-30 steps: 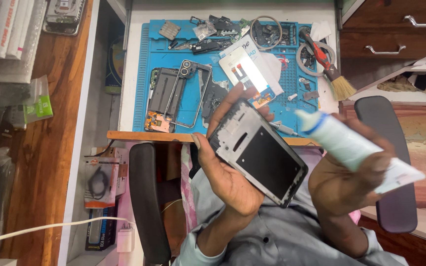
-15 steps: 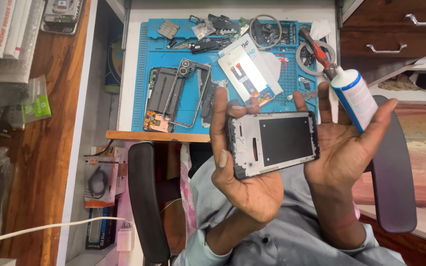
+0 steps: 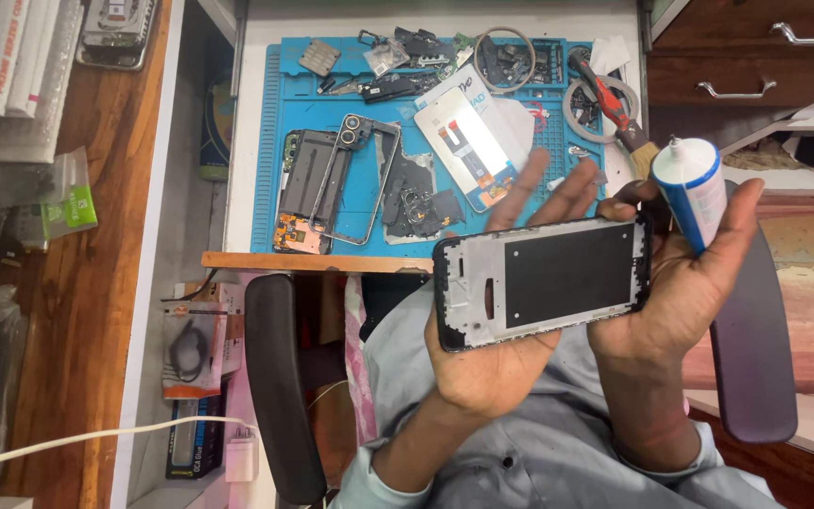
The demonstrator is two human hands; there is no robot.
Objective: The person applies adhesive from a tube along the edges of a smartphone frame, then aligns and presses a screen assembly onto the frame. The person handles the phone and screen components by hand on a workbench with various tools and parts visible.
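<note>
Blue mat [image 3: 270,141] covers most of the white desk [image 3: 237,123] beyond the grips, and it carries the dismantled work. On it, up and left of the left grip, lie a back shell [image 3: 305,179] and a metal mid-frame [image 3: 374,179] side by side, with a dark inner plate [image 3: 416,198] just beside them. A loose screen panel [image 3: 468,146] lies directly above the left grip. Small parts and tape rings sit along the mat's far edge.

Left hand [image 3: 492,349]: grip closed on the phone frame [image 3: 544,278], palm beneath, fingers rising behind its far edge. The frame is held level over the lap, inner face up, empty of a screen.

Right hand [image 3: 680,283]: it steadies the frame's right end while its grip clamps a glue tube [image 3: 694,188] between thumb and fingers, nozzle pointing away.

Assessment: disassembly appears complete. No glue bead is discernible on the frame, though it is too fine to confirm. Gluing and seating the panel appear outstanding.
</note>
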